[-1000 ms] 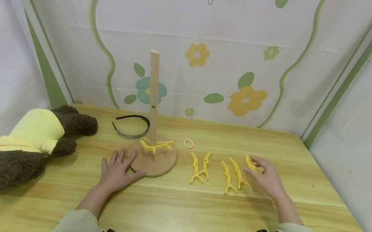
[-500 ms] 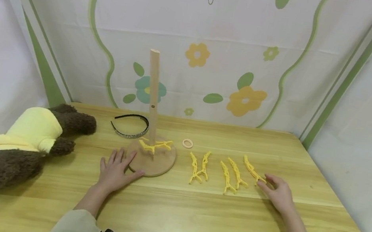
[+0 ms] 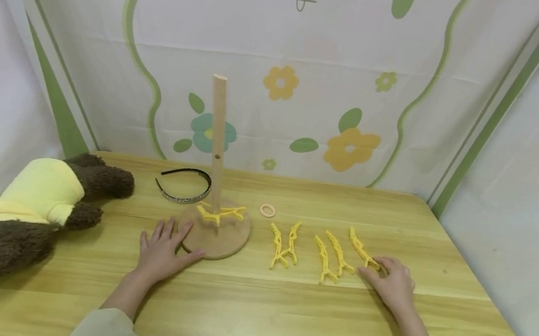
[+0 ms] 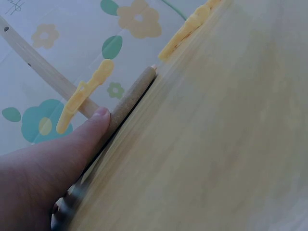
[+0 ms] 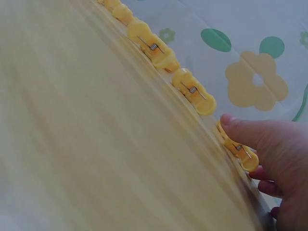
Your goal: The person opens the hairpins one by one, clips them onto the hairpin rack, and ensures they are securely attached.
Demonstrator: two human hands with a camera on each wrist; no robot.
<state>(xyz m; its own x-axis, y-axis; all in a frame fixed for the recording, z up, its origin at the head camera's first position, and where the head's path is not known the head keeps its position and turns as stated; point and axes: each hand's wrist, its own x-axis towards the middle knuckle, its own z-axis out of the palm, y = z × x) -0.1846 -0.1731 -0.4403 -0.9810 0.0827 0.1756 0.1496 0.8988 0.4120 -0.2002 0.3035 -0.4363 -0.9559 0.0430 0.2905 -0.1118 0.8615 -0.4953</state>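
Note:
My left hand [image 3: 159, 253] rests with fingers spread at the left front edge of the round wooden base [image 3: 229, 246]. In the left wrist view its thumb lies against the base's rim. A wooden post [image 3: 218, 137] stands upright on the base, with yellow hair clips [image 3: 212, 217] around its foot. My right hand [image 3: 392, 282] is at the near end of the rightmost yellow hair clip [image 3: 358, 245]. Its thumb and fingers lie either side of the clip's handles, without a plain pinch. The right wrist view shows metal springs on the clips [image 5: 193, 91].
Two hair clips [image 3: 276, 244] lie right of the base, and two more [image 3: 324, 257] lie farther right. A pale ring [image 3: 267, 210] is behind them. A black headband [image 3: 181, 199] lies behind the base. At the left lies a brown plush toy [image 3: 36, 191] in yellow clothing.
My right hand has moved from the far end of the rightmost clip down to its near end. The clip has stayed on the table. My left hand keeps its place.

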